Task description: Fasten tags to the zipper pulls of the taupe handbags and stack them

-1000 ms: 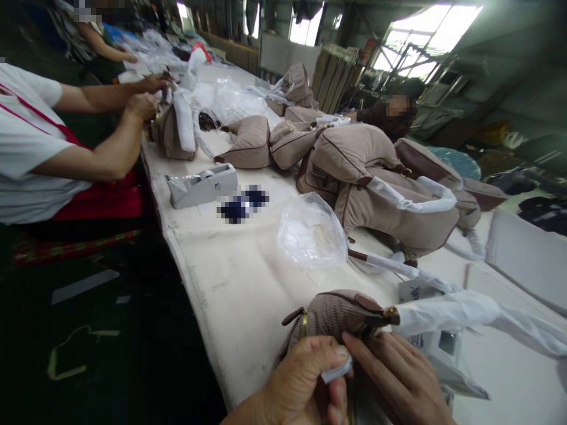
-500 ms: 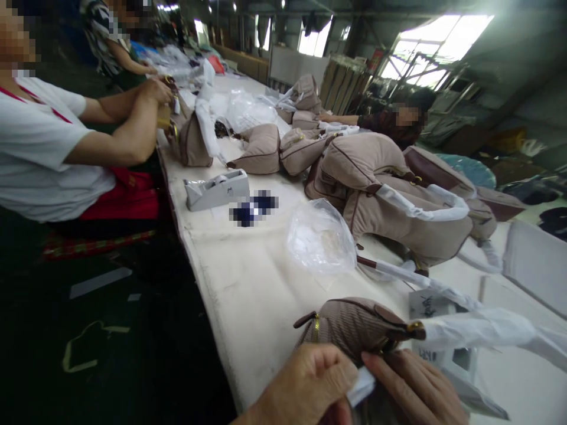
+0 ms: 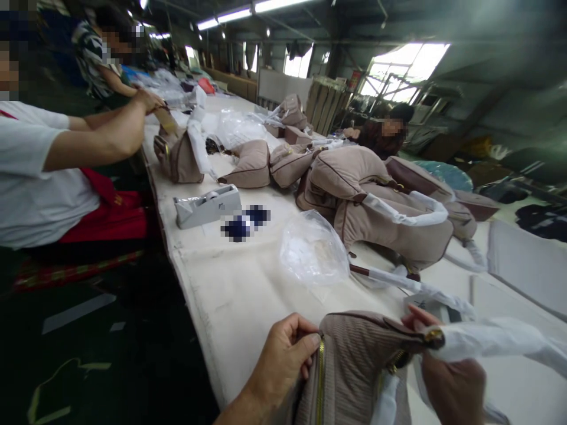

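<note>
A taupe ribbed handbag with brown trim and gold zippers is in front of me at the lower right. My left hand is closed, thumb and fingers pinching the bag's side at the upper end of a gold zipper; the zipper's pull tab is hidden there. At the bag's other upper corner, my right hand is closed around the edge beneath the gold strap ring, with some fingers behind it. The strap, wrapped in white paper, runs off to the right. A white-wrapped piece hangs on the bag's front.
Beyond the handbag lie a clear plastic bag, a grey tape dispenser and a pile of similar handbags. A co-worker sits along the left table edge; another person is across the table.
My hands have moved apart: the left from the white wrap to the zipper end, the right up to the corner by the strap ring. More of the bag's front shows.
</note>
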Tool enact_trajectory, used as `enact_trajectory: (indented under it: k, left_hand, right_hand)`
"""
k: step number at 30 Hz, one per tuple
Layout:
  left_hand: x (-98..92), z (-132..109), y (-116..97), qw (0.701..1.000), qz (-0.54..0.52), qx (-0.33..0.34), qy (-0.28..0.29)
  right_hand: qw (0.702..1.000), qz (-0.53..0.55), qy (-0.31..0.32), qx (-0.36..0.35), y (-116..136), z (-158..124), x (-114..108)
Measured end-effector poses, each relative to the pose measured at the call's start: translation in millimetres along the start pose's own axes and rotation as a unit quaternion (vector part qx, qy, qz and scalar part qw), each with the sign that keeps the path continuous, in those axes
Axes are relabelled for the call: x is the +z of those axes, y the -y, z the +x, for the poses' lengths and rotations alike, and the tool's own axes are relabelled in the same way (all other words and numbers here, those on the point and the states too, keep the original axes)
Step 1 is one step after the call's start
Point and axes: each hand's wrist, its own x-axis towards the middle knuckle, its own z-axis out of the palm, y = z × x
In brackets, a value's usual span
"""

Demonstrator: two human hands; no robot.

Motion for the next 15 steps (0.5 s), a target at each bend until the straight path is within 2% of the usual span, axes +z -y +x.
enact_trajectory:
  k: [2, 4, 7, 9, 11, 15]
  left_hand:
    - [-2.4, -6, -14, 1.0, -0.02, -0.003, 0.009]
    - [-5.4, -9, -25, 1.0, -0.022, -0.006, 0.009]
    - [-7.8, -2, -22, 1.0, -0.022, -0.009, -0.008]
    - [-9.6, 9, -9, 0.999, -0.039, -0.003, -0.017]
    - [-12.9, 20, 8, 0.997, -0.077, 0.004, -0.027]
    - [-19.7, 30, 32, 0.986, -0.162, -0.004, -0.044]
  right_hand:
    - [0.995, 0.049, 0.083, -0.016, -10, 38, 28]
    - [0.986, 0.054, 0.152, -0.051, -14, 72, 66]
    - [0.972, 0.031, 0.213, -0.09, -15, 107, 128]
    - [0.963, 0.005, 0.247, -0.11, -15, 120, 162]
    - [0.953, -0.021, 0.275, -0.126, -18, 124, 186]
    - [0.941, -0.053, 0.305, -0.135, -26, 119, 205]
